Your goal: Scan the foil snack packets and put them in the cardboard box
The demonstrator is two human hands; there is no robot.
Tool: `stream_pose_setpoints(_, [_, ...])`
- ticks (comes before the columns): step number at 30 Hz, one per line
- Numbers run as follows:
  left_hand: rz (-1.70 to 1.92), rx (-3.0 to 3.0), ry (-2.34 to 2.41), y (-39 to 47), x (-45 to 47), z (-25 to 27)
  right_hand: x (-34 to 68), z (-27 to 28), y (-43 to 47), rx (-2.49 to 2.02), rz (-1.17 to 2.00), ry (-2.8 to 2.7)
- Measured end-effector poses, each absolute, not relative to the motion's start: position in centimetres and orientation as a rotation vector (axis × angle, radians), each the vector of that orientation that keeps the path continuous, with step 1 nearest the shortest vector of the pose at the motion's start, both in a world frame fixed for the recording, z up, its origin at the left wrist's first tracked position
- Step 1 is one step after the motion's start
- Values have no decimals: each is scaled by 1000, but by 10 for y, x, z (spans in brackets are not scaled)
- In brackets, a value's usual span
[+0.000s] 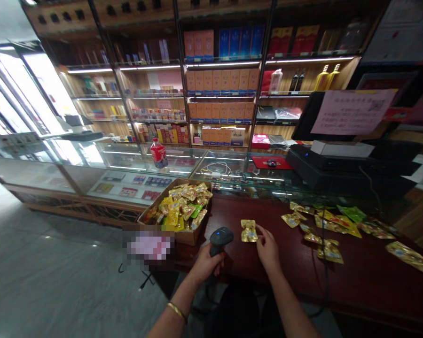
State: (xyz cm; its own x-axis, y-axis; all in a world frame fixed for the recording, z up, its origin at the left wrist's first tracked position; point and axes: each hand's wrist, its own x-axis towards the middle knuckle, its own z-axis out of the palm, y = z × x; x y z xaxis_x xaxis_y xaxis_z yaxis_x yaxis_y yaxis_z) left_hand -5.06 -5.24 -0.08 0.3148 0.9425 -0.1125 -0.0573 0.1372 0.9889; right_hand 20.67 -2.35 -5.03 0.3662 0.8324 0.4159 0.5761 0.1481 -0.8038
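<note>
My left hand (207, 264) is wrapped around the handle of a dark barcode scanner (221, 236), whose head tilts toward a small gold snack packet (248, 231). At the packet's right edge, my right hand (268, 248) grips it between thumb and fingers, at the dark red tabletop (229, 213). Left of the scanner stands an open cardboard box (187, 237) heaped with similar gold packets (176, 206) and a few yellow and green ones. More loose packets (329, 251) lie scattered on the tabletop to the right of my right hand.
A black cable (325, 277) crosses the tabletop at the right. Behind it are a glass display counter (127, 162), a red bottle (158, 152), a mouse (271, 163) on a red mat, and a monitor (308, 115) with a paper sheet. Shelves of boxed goods (222, 82) line the wall.
</note>
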Motion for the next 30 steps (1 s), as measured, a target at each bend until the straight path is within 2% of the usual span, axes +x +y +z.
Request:
stream_pose_setpoints(7, [907,1177,950,-52,-53,0,193,-45,-24,-1570,162,-1502])
stream_pose_setpoints(15, [819,1243,880,-53,-58,3,202,-45,-27,-1429,392,-1328])
stream_pose_setpoints(30, [707,1249,795,-48,-60,8,199,-42,-29,-1375,435,-1226])
